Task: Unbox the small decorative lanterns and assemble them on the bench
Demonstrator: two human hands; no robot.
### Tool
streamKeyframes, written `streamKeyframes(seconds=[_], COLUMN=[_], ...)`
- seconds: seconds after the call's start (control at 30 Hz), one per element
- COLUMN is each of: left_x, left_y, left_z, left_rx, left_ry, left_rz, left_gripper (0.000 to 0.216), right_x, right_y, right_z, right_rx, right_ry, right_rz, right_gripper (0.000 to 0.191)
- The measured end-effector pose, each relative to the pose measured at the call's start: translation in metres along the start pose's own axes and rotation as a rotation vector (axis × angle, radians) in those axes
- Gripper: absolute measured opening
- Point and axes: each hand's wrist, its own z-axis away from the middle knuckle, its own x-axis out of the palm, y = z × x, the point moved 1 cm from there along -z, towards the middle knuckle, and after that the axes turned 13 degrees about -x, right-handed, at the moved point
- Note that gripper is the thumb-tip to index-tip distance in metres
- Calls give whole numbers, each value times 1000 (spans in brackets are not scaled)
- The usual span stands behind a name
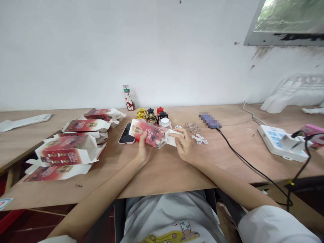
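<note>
A red printed cardboard box (149,133) with white inner flaps lies tilted in my left hand (143,150), whose thumb presses on its printed side. My right hand (184,145) is at the box's right end, fingers bent around a white end flap (171,139). The inside of the box is hidden. Right behind it stand several small lantern-shaped pieces in gold (141,113), black (162,116), red (160,110) and white (165,123). A smartphone (127,135) lies just left of the box, partly covered by it.
More red boxes (67,148) with open flaps are piled on the left. Thin metal wire pieces (192,127) and white flat parts (199,139) lie right of my hand. Farther right are a cabled phone (210,120) and a power strip (272,141). A small package (128,98) leans on the wall.
</note>
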Motion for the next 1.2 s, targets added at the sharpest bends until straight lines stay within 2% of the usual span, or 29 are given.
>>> streamKeyframes(seconds=[0.2, 0.4, 0.53, 0.7, 0.97, 1.2], left_x=[-4, -5, -5, -10, -15, -10], left_y=[2, 0, 0, -3, -2, 2], left_z=[-5, -7, -6, -7, -2, -1], left_rx=[63, 103, 72, 108, 249, 290], left_ry=[39, 51, 44, 36, 39, 69], left_rz=[2, 19, -24, -132, -428, -475], left_gripper=[42, 40, 46, 57, 55, 57], right_x=[4, 6, 8, 10, 16, 19], right_y=[3, 4, 4, 11, 26, 33], right_z=[1, 1, 1, 2, 3, 2], right_rx=[-79, -52, -18, 106, 312, 466], right_ry=[-116, -80, -44, -5, 46, 77], right_rz=[26, -2, -24, -97, -315, -419], right_gripper=[25, 20, 17, 20, 25, 33])
